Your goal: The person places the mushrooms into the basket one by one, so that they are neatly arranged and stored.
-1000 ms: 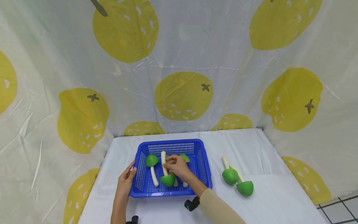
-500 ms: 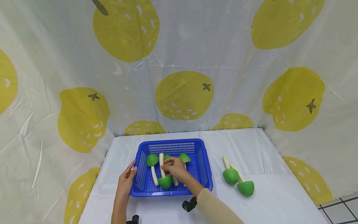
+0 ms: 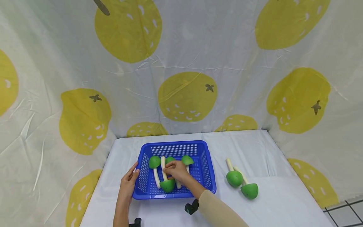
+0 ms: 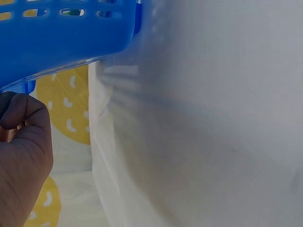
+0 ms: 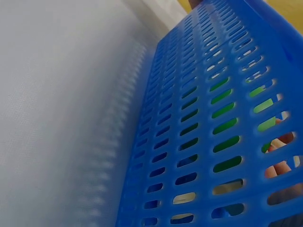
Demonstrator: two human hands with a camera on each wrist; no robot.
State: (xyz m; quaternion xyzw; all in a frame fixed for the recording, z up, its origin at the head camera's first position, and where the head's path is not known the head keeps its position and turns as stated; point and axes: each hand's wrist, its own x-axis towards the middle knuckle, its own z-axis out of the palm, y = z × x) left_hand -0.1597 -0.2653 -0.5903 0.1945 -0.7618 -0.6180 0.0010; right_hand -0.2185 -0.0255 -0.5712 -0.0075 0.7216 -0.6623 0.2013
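Observation:
Inside a blue plastic basket point(image 3: 177, 197), my right hand point(image 3: 179, 172) pinches the pale stem of a toy mushroom point(image 3: 167, 186) whose green cap points toward me. Other toy mushrooms lie around it: one at the left point(image 3: 154, 162), one behind the hand point(image 3: 170, 160), one at the right point(image 3: 187, 160). My left hand point(image 3: 126, 184) holds the basket's left rim, thumb at the edge; in the left wrist view that hand point(image 4: 26, 156) is beside the basket wall point(image 4: 66, 42). The right wrist view shows the slotted wall point(image 5: 189, 123), with green caps and fingertips point(image 5: 279, 168) partly hidden behind it.
Two more green-capped toy mushrooms, one point(image 3: 234, 178) touching another point(image 3: 249, 191), lie on the white cloth point(image 3: 283, 201) right of the basket. A curtain point(image 3: 238, 94) printed with yellow fruit encloses the table's back and sides.
My right hand has lowered the pinched mushroom slightly leftward and toward me, setting it near the left mushroom. The left hand stays at the rim, and the two mushrooms outside have not moved.

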